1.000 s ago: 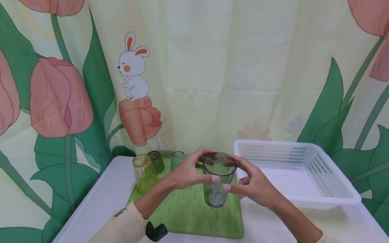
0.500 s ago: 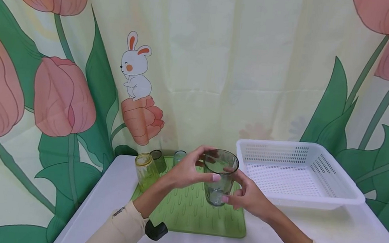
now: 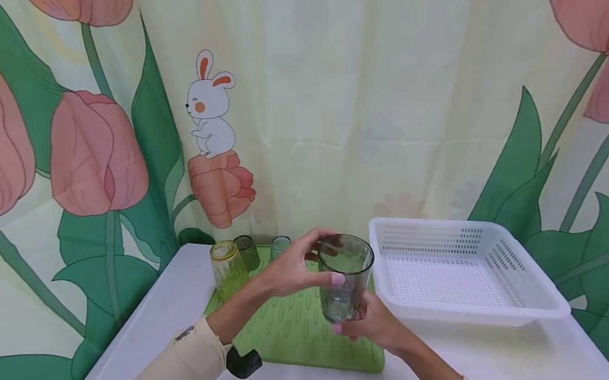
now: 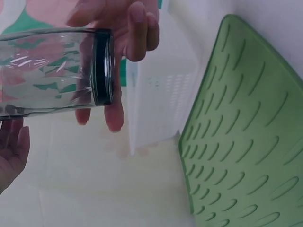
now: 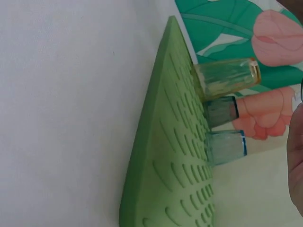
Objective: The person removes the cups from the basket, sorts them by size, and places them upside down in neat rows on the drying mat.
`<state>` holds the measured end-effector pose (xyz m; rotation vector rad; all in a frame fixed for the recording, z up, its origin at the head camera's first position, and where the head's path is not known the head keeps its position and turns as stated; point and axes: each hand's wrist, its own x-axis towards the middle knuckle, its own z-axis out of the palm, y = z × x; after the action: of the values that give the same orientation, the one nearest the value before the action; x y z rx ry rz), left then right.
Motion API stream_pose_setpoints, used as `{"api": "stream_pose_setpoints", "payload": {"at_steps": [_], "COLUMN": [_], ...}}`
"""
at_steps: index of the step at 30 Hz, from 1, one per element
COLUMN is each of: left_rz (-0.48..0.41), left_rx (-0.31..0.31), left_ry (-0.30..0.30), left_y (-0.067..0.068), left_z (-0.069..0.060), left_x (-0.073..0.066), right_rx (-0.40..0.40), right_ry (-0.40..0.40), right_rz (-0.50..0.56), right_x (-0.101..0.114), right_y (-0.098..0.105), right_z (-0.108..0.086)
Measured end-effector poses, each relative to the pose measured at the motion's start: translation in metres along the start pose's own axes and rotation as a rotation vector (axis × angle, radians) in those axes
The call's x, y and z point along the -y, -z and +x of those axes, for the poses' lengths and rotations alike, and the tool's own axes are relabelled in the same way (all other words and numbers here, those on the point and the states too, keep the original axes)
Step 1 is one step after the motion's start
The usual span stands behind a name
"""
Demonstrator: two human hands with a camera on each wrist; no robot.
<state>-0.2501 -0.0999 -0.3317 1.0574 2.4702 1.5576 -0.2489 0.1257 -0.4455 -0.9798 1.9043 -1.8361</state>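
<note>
A grey-tinted clear drinking glass [image 3: 343, 279] is held upright above the green drying mat [image 3: 300, 345]. My left hand [image 3: 297, 270] grips it near the rim, thumb across the front. Lower down, my right hand [image 3: 374, 324] holds it by the base, thumb at the bottom edge. In the left wrist view the glass [image 4: 47, 71] lies sideways across the picture, the right hand's fingers around its dark base end. Three glasses stand at the mat's far left: a yellow one [image 3: 227, 271], a dark grey one [image 3: 246, 253] and a pale blue one [image 3: 279, 247].
A white perforated plastic basket [image 3: 469, 310] stands on the white table [image 3: 464, 358] to the right of the mat. Behind the table hangs a curtain [image 3: 314, 93] printed with tulips and a rabbit.
My right hand has slid from the upper side of the glass down to its base. The left hand keeps its grip near the rim, and the glass has barely moved.
</note>
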Motion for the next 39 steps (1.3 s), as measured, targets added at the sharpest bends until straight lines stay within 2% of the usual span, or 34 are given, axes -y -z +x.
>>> {"api": "stream_pose_setpoints", "payload": {"at_steps": [7, 18, 29, 39], "left_rz": [0.001, -0.006, -0.025, -0.06], "left_rx": [-0.002, 0.018, 0.062, 0.081], "left_ry": [-0.004, 0.0, 0.02, 0.017], "left_y": [0.002, 0.006, 0.01, 0.014], "left_z": [-0.002, -0.006, -0.016, -0.021], "left_x": [0.004, 0.009, 0.019, 0.023], "right_rx": [-0.05, -0.069, -0.091, -0.117], "right_ry": [-0.003, -0.021, 0.002, 0.068], "right_rz": [-0.02, 0.0, 0.017, 0.048], "right_x": [-0.007, -0.008, -0.011, 0.0], "right_y": [-0.003, 0.002, 0.01, 0.025], "right_z": [-0.002, -0.01, -0.024, -0.032]}}
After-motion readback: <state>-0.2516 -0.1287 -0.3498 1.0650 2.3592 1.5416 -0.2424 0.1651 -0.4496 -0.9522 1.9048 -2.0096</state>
